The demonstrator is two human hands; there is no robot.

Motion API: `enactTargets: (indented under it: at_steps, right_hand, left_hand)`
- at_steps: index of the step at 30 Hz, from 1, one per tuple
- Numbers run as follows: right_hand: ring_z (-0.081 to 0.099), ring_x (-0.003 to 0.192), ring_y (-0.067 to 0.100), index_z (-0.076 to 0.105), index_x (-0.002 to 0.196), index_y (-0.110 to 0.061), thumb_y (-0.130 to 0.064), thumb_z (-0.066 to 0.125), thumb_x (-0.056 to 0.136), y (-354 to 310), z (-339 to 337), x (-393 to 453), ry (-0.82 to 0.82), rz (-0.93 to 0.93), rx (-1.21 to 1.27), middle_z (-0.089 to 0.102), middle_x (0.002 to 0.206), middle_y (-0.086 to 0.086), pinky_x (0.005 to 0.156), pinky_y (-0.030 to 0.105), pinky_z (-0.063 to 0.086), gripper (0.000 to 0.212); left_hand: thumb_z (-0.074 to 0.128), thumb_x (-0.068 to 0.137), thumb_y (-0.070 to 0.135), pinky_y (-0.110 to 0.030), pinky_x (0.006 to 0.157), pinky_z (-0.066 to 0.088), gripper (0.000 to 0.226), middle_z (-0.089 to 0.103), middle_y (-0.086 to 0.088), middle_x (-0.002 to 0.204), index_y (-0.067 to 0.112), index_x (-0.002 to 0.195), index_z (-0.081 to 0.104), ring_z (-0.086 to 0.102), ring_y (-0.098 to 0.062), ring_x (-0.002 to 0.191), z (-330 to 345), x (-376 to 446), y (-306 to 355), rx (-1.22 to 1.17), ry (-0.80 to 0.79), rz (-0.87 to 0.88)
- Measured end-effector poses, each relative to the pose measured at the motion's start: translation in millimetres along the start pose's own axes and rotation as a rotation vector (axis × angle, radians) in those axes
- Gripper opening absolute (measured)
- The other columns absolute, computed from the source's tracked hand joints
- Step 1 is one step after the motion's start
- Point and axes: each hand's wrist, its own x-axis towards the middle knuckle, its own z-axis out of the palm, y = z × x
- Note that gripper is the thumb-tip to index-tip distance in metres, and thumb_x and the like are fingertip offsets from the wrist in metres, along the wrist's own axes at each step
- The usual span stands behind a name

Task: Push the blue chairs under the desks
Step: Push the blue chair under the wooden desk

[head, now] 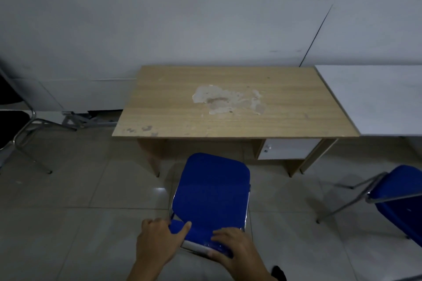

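Head view: both my hands grip the backrest of the blue folding chair [211,191], my left hand [157,240] curled round its left corner, my right hand [235,248] closed over its top edge. Its seat sits just short of the worn wooden desk [235,102]. Another blue chair [398,196] stands at right, by a white desk [374,98].

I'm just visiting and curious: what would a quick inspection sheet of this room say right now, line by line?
Surface: wooden desk bare, its top worn with a pale peeled patch; white desk beside it on the right.
Job's things: blue chair in front of the wooden desk, not yet under it; second blue chair at right, also out.
Clutter: nothing seen.
Hands: left hand and right hand both grip the chair's backrest.
Cables: nothing seen.
Surroundings: white wall, tiled floor, black chair at left.
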Motion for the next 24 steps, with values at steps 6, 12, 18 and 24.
enactTargets:
  at_steps: [6,12,18,24]
  right_hand:
    - [0.065,0.092,-0.009,0.074,0.098,-0.041,-0.061,0.062,0.098,21.4,-8.8,-18.4,0.1,-0.276,-0.196,0.073,0.097,-0.026,0.089,0.016,0.049,0.023]
    - [0.067,0.085,-0.013,0.081,0.086,-0.043,-0.07,0.08,0.074,32.1,-33.7,-41.6,0.084,-0.149,-0.257,0.074,0.089,-0.031,0.075,0.012,0.058,0.029]
    - [0.047,0.064,-0.025,0.065,0.069,-0.047,-0.033,0.093,0.079,7.0,-10.1,-43.5,0.205,0.354,0.014,0.063,0.073,-0.032,0.064,-0.009,0.033,0.032]
    - [0.063,0.068,0.001,0.068,0.058,-0.042,-0.046,0.073,0.087,-6.9,4.9,-16.5,0.468,0.943,0.317,0.068,0.066,-0.019,0.066,0.026,0.051,0.029]
  left_hand:
    - [0.037,0.068,0.101,-0.027,0.088,0.05,0.068,0.056,0.018,0.063,0.036,0.057,0.053,0.048,-0.007,0.082,23.5,-26.5,11.2,-0.007,0.033,-0.116]
    - [0.029,0.062,0.108,-0.03,0.112,0.038,0.095,0.061,0.023,0.137,0.044,0.121,0.067,0.045,-0.013,0.137,40.2,-49.2,26.7,0.046,-0.132,-0.207]
    - [0.033,0.058,0.11,-0.046,0.122,0.037,0.093,0.069,0.019,0.126,0.047,0.117,0.067,0.062,-0.01,0.119,28.8,-46.4,16.4,-0.1,-0.109,-0.258]
    - [0.019,0.049,0.112,-0.022,0.075,0.053,0.089,0.071,0.023,0.083,0.04,0.073,0.066,0.062,0.004,0.078,29.4,-34.8,13.3,-0.198,-0.011,-0.108]
